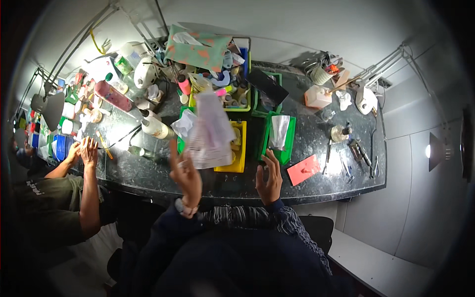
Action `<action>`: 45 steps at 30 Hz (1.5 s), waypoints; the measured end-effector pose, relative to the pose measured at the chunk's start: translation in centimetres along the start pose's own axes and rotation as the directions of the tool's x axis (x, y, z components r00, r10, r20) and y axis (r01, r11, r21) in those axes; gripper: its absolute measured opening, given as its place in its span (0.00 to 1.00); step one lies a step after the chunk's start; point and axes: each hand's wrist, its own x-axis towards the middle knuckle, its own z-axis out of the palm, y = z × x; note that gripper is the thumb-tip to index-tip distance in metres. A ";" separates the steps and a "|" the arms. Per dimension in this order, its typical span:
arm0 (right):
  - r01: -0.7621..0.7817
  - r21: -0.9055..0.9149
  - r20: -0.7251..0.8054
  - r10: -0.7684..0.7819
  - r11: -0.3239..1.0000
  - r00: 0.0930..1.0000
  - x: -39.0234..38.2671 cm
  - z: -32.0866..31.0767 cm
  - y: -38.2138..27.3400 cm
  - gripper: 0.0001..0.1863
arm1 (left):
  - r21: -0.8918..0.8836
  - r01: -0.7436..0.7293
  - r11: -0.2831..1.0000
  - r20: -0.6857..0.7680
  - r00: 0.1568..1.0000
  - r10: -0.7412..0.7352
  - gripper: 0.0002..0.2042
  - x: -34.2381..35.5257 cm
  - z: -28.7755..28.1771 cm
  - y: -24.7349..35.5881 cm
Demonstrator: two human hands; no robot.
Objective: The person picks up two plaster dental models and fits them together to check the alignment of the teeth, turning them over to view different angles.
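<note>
My left hand [186, 179] is blurred, with one finger stretched up and its fingers apart. Just beyond its fingertips is a blurred printed paper slip [210, 156] with a purplish plastic packet [216, 119]; whether the hand touches them is unclear. They overlap a yellow tray [240, 153] and partly hide it. On the right, my right hand [268, 179] is open over the table edge, fingers spread and nothing in it. Its fingertips are close to a green tray [288, 148] holding a folded white paper [279, 132]. Left of the slip, crumpled white paper [185, 123] lies in another green tray.
A red pad [304, 170] and several hand tools [346, 166] lie to the right. Behind stand a full yellow-green basket [250, 101], a black phone-like slab [267, 85] and bottles [157, 127]. A co-worker's hands [88, 151] are at far left. Lamps arch over both sides.
</note>
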 end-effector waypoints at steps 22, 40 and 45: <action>0.220 -0.564 0.314 -0.040 0.796 0.949 -0.7 12.6 0.0 0.09 | -0.013 0.076 0.997 -0.241 0.967 -0.077 0.25 -0.4 -7.6 -1.8; -0.184 -0.256 0.194 0.237 0.949 0.952 1.4 10.9 0.2 0.17 | -0.028 -0.016 0.999 -0.199 0.980 0.010 0.24 -1.5 -10.1 -3.9; -0.439 0.125 0.362 0.371 0.890 0.855 2.1 11.2 2.2 0.18 | -0.032 -0.019 0.999 -0.189 0.982 0.013 0.24 -1.2 -9.3 -3.3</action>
